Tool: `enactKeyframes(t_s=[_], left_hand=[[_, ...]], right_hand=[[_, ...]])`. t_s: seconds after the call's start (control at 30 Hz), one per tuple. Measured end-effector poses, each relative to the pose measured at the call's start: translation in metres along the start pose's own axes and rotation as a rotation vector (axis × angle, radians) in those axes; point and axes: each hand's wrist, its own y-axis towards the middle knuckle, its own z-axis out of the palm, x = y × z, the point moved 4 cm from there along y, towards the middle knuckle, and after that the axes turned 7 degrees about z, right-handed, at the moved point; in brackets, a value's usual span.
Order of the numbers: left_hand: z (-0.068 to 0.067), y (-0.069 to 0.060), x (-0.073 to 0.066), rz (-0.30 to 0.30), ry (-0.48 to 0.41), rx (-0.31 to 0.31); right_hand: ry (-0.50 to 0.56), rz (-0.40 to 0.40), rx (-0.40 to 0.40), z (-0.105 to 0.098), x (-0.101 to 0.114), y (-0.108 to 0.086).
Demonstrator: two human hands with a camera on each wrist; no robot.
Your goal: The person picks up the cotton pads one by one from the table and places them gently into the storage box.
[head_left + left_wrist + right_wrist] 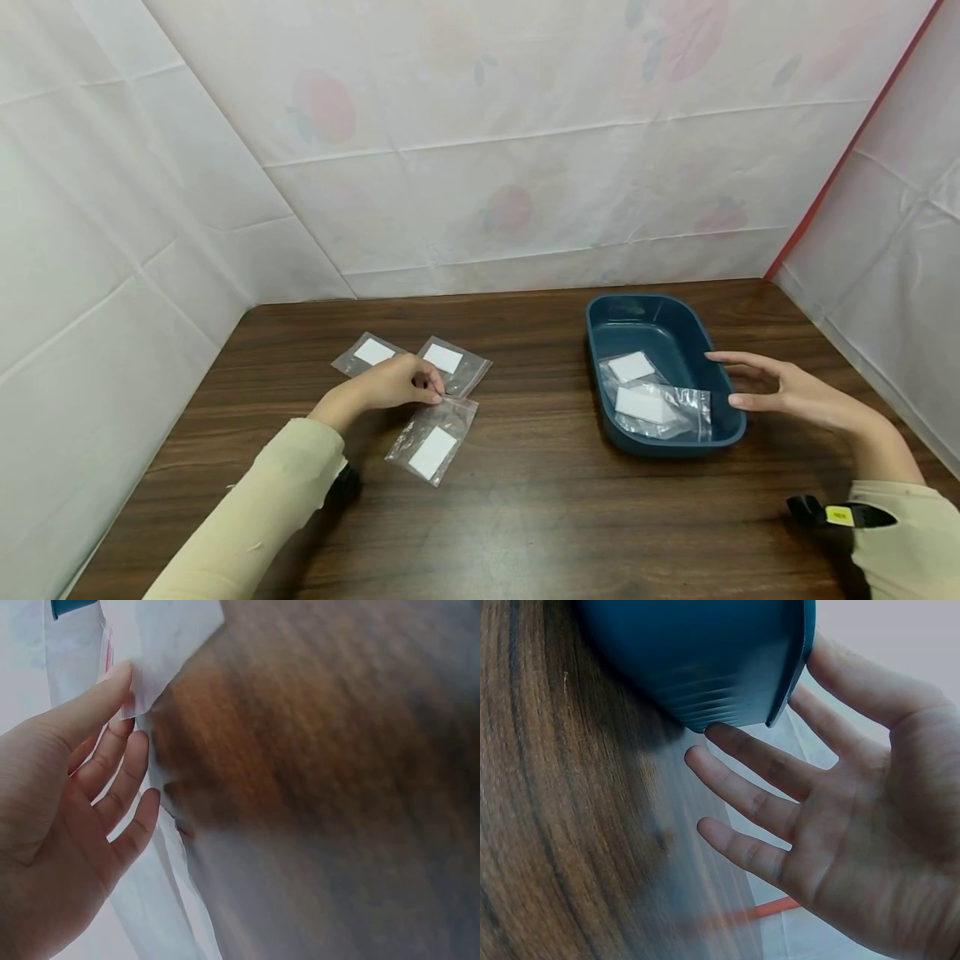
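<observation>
My left hand [393, 382] pinches the top edge of a clear zip-lock bag [457, 423] with a white card inside, its lower end hanging towards me. In the left wrist view, the thumb and forefinger of the left hand [82, 772] hold a corner of that bag [161, 645]. Behind the hand lie two similar bags: one on the left [372, 350], partly hidden by it, and one on the right [444, 358]. My right hand [795, 396] rests thumb and forefinger on the right rim of a blue plastic basin [663, 329], its other fingers extended [742, 802].
Inside the basin lie two bagged white cards, a rear one [632, 367] and a front one [645, 406], overlapping. The basin stands on the right of a dark wooden table [525, 500]. White printed cloth [510, 167] hangs around the table's back and sides.
</observation>
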Motion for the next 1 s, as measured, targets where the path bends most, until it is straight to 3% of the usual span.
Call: enactKeyframes(t_s=[0.2, 0.5, 0.7, 1.0], left_hand=[[0.0, -0.001, -0.002, -0.007, 0.016, -0.022], [0.002, -0.001, -0.019, 0.094, 0.021, -0.043], [0.002, -0.002, -0.031, 0.084, 0.051, -0.051], [0.001, 0.001, -0.049, 0.098, -0.076, -0.09]], right_hand=[[0.0, -0.006, 0.003, 0.001, 0.001, 0.0], [0.037, -0.037, 0.004, 0.0, 0.002, 0.001], [0.029, -0.03, 0.005, 0.001, 0.002, 0.002], [0.004, -0.022, 0.002, 0.001, 0.002, 0.0]])
